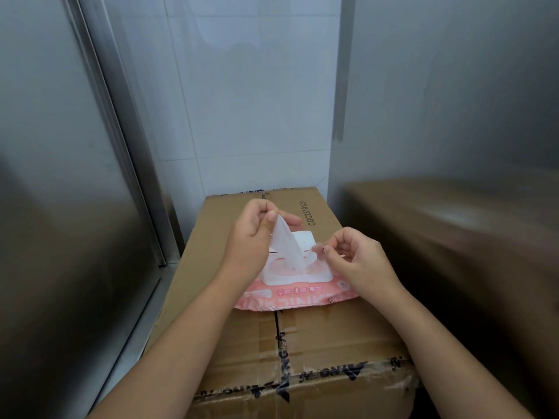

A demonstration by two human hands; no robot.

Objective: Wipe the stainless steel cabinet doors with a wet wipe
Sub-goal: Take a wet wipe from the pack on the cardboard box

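Left and right: tall grey stainless steel cabinet doors, unwiped. Between them, at the back: white tiled wall. Below centre: taped brown cardboard box. On its top: flat pink pack of wet wipes with white plastic flip lid open. Above the pack: left hand, thumb and fingers pinching the top of a white wet wipe, half drawn from the opening. Just beside it, apart: right hand, fingers curled at the lid's right edge; grip unclear through blur.
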